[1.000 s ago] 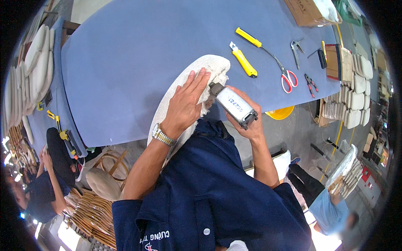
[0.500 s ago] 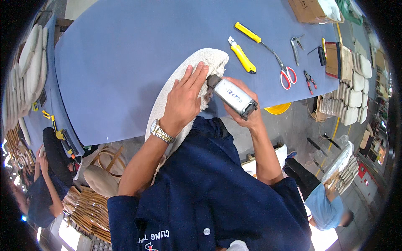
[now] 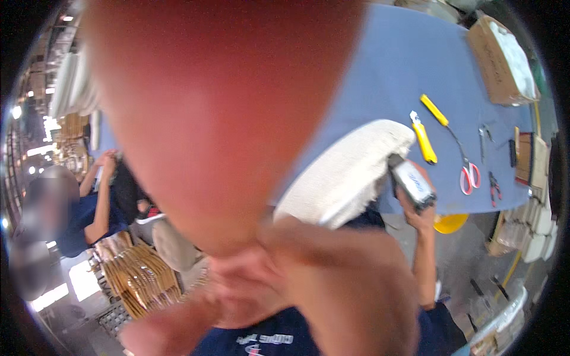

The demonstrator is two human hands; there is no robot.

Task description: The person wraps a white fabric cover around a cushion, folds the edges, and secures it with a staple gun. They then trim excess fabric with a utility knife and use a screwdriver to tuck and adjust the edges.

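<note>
My left hand is raised very close to the camera, large and blurred, covering much of the left and middle of the view. I cannot make out its finger pose clearly. My right hand is closed around a silver and black staple gun. The gun's dark nose is at the frayed edge of a cushion pad covered in off-white fabric; whether it touches cannot be told. The pad lies slanted at the near edge of the blue table, its lower end hidden behind my left hand.
Right of the pad lie a yellow cutter knife, a yellow-handled tool, red-handled scissors and pliers. A cardboard box stands at the far right. Below the table edge is a yellow bowl. Another person sits at left.
My left hand has come off the pad and up toward the camera. The view has shifted, so pad, staple gun and tools appear farther right and lower.
</note>
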